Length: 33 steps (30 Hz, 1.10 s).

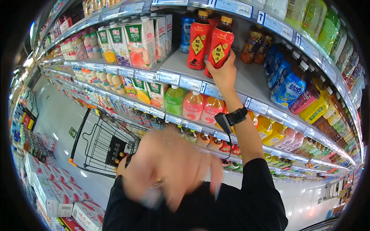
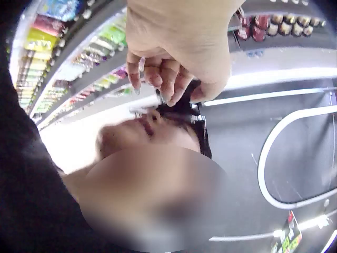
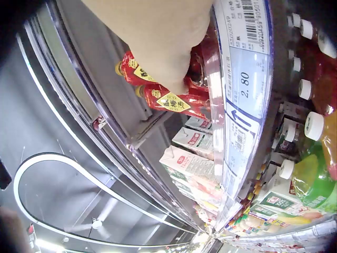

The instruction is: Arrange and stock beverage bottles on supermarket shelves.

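Shelving backs the red gold-capped bottle right fingers grip, left fingers loose.

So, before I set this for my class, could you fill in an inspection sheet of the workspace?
Surface: grey shelf with price labels along its front edge.
Job's things: right front red bottle, gripped; left front red bottle beside it.
Clutter: juice cartons and blue packs on either side.
Hands: right hand round the bottle; left hand in front of the chest, blurred, fingers loosely bent.
Cables: black cord hanging at the right wrist.
Surroundings: shopping cart, stacked boxes.
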Each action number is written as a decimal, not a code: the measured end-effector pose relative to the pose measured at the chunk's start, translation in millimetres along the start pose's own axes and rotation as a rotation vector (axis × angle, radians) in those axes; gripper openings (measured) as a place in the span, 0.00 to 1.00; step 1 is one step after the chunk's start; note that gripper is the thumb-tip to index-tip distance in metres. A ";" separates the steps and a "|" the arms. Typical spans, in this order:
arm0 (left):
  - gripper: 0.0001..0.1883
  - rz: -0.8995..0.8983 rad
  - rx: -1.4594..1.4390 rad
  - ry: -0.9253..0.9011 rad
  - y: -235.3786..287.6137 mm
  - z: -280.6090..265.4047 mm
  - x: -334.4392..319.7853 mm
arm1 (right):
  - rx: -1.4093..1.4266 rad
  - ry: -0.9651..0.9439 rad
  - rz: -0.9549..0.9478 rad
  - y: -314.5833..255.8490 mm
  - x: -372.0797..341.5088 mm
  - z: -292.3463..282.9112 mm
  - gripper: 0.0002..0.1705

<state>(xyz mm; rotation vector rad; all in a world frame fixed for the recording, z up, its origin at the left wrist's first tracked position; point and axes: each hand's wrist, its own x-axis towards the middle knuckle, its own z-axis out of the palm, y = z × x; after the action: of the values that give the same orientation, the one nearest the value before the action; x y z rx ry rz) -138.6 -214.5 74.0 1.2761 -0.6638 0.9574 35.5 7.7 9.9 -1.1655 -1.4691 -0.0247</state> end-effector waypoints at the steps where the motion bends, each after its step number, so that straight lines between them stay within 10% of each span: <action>1: 0.09 -0.002 0.034 0.237 -7.4 -10.3 -3.1 | -0.002 0.002 -0.012 1.3 0.1 0.7 0.50; 3: 0.10 0.004 0.043 0.617 -23.2 -33.0 -3.1 | 0.001 0.015 -0.040 1.8 0.6 1.7 0.46; 6: 0.18 -0.055 -0.055 0.703 -37.3 -52.9 -17.3 | -0.012 0.007 -0.016 -1.7 0.7 -1.4 0.41; 33: 0.16 0.022 -0.007 0.736 -28.2 -25.7 -25.8 | -0.164 0.087 -0.038 -3.0 -4.8 0.6 0.41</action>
<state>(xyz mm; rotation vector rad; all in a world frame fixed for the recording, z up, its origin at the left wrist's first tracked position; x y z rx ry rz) -128.5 -195.5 33.2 0.8144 -0.1029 1.3346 32.1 3.5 7.8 -1.2528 -1.4327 -0.2234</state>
